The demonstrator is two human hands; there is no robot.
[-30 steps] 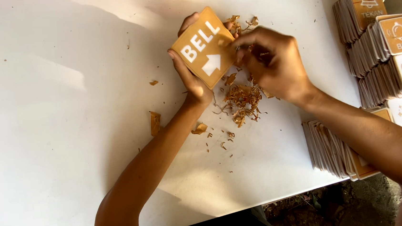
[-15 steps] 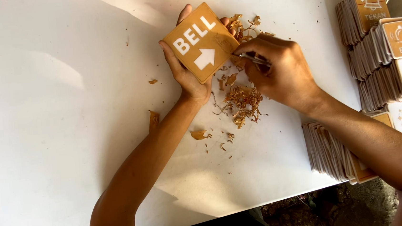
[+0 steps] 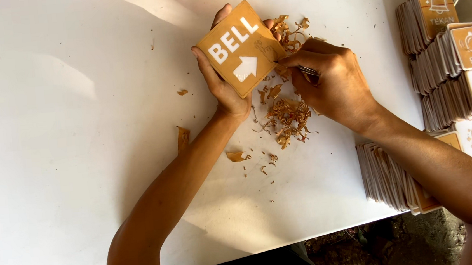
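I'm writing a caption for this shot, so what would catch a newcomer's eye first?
First the square tan plaque with white lettering and an arrow, held tilted in the left hand at top centre, while the right hand works a thin metal tool at its edge. Below them a heap of brown peelings litters the white table. Along the right edge stand rows of similar plaques.
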